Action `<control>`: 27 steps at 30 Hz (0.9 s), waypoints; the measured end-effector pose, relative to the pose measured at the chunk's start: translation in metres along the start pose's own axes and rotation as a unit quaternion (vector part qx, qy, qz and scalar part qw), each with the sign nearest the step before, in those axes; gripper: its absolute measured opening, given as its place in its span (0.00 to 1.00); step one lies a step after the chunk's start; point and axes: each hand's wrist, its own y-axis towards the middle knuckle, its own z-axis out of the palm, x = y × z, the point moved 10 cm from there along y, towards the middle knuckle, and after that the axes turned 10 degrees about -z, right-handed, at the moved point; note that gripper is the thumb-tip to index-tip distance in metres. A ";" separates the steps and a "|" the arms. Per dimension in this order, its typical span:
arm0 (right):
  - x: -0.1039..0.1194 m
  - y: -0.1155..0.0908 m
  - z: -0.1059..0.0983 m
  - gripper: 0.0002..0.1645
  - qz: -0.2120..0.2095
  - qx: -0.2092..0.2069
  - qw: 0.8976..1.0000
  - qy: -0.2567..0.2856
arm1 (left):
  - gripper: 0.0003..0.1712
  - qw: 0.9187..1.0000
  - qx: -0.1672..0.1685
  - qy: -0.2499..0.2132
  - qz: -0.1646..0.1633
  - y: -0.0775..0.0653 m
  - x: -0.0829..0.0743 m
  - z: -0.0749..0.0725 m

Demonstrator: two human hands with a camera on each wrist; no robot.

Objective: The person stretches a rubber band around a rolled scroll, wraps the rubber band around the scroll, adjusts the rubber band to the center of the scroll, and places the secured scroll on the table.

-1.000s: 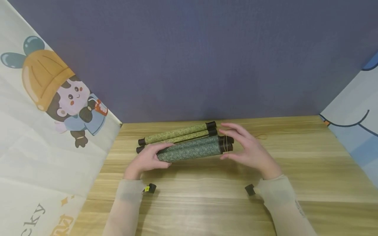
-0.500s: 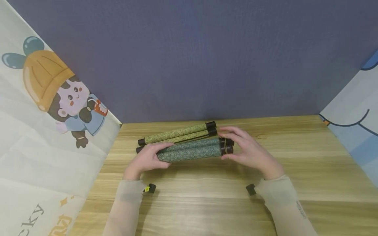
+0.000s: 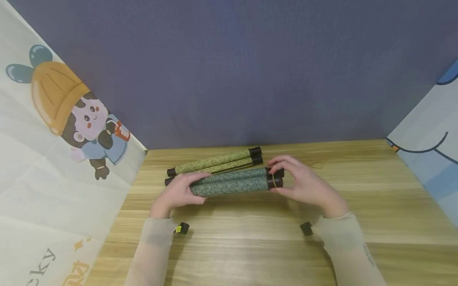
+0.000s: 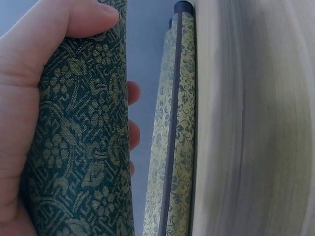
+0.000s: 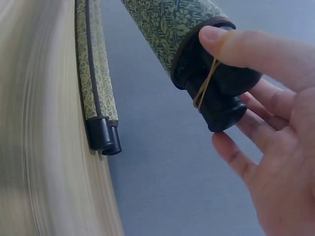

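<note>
A blue-green patterned scroll (image 3: 232, 184), its two rolls side by side with dark end knobs, is held above the table in the head view. My left hand (image 3: 180, 195) grips its left part, thumb on the near side; in the left wrist view the fingertips show beyond the roll. At the right end, a thin tan rubber band (image 5: 206, 83) loops round the dark knobs (image 5: 221, 105). My right hand (image 3: 304, 182) pinches the band at the knobs, thumb (image 5: 231, 46) pressing on it and fingers curled behind. The band's far side is hidden.
A yellow-green patterned scroll (image 3: 214, 161), also in two rolls with dark knobs, lies on the wooden table (image 3: 236, 242) just behind. A thin loose band (image 3: 316, 165) lies to the right. A dark blue-grey panel (image 3: 243, 75) rises at the back, with printed cloths at both sides.
My right fingers have closed in on the knobs, and the rubber band's spread strands have drawn closer together. The right hand has shifted slightly right and down. My left hand stays in place.
</note>
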 end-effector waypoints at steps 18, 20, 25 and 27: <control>0.010 -0.004 0.000 0.29 -0.020 -0.043 0.999 -0.025 | 0.48 0.999 -0.029 0.011 0.038 -0.006 -0.003 -0.008; 0.011 -0.004 -0.005 0.30 -0.023 -0.051 0.998 -0.030 | 0.48 0.999 -0.030 0.021 0.039 -0.006 -0.004 -0.008; 0.007 -0.004 -0.009 0.37 0.002 -0.041 0.999 -0.030 | 0.48 0.999 -0.024 0.035 0.032 -0.004 -0.003 -0.006; 0.003 -0.003 -0.008 0.43 0.016 -0.027 0.999 -0.028 | 0.48 0.999 -0.026 0.036 0.030 -0.003 -0.002 -0.005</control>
